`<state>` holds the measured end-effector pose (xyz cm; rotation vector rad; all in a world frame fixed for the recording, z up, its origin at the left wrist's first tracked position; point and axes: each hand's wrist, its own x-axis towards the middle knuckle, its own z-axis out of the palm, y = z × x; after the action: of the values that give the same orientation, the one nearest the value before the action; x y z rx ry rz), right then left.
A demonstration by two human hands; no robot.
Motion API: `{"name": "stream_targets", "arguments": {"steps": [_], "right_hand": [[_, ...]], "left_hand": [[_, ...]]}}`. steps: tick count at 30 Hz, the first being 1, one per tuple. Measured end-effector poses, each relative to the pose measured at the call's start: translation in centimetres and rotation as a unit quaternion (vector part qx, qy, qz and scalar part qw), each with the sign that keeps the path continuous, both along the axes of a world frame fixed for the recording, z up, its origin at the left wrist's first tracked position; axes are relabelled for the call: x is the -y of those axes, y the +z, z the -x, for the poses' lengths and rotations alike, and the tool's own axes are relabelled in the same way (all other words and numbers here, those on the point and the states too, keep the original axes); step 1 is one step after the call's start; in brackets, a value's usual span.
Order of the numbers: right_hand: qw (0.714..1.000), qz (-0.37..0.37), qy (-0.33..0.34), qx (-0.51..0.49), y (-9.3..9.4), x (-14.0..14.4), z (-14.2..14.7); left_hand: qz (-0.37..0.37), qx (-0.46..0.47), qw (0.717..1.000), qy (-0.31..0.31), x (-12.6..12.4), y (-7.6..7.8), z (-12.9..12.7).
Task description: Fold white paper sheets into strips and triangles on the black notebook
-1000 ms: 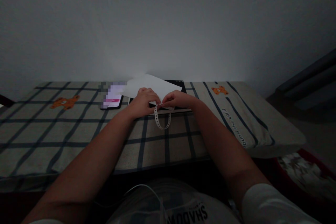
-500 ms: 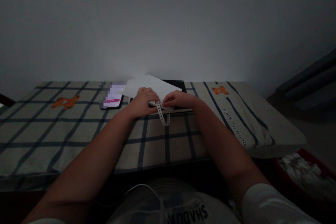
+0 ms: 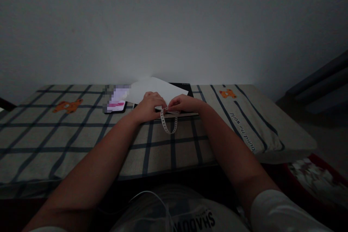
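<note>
White punched strip (image 3: 163, 121): long axis looped, bend downward.

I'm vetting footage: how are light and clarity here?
Head view: dim overall, darkest below the beige, navy-checked cloth; head view: blocky pixelation across part of the lit black-edged phone; head view: little fine detail in the thin white dark-spotted strip.

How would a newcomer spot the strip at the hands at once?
Find the checked tablecloth along the wall, then the white paper sheet on it. On that sheet's near side, between the left hand and right hand, a narrow white strip hangs in a loop. Unlike the plain sheet, it bears a row of dark spots.
</note>
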<state>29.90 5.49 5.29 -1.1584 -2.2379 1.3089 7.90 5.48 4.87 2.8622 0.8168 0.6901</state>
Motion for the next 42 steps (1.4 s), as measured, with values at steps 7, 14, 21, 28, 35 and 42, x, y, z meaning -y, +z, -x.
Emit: {"name": "stream_targets", "arguments": {"steps": [7, 14, 21, 28, 35, 42], "right_hand": [[1.0, -0.007, 0.014, 0.015, 0.23, 0.1, 0.19], [0.999, -0.038, 0.011, -0.004, 0.08, 0.0, 0.08], [0.998, -0.054, -0.014, 0.005, 0.16, -0.01, -0.04], [0.998, -0.067, 0.016, 0.005, 0.21, 0.04, 0.28], [0.999, -0.025, -0.018, -0.014, 0.24, 0.09, 0.06], [1.0, -0.022, -0.004, -0.01, 0.38, -0.03, -0.14]], "left_hand": [[0.011, -0.011, 1.0, -0.003, 0.09, 0.13, -0.11], [0.012, 0.003, 1.0, -0.002, 0.0, 0.01, 0.06], [0.008, 0.021, 1.0, 0.018, -0.18, -0.21, -0.06], [0.016, 0.024, 1.0, 0.01, 0.02, -0.15, -0.21], [0.009, 0.02, 1.0, 0.017, -0.2, -0.1, 0.12], [0.006, 0.027, 0.999, 0.024, -0.02, -0.03, 0.0]]}}
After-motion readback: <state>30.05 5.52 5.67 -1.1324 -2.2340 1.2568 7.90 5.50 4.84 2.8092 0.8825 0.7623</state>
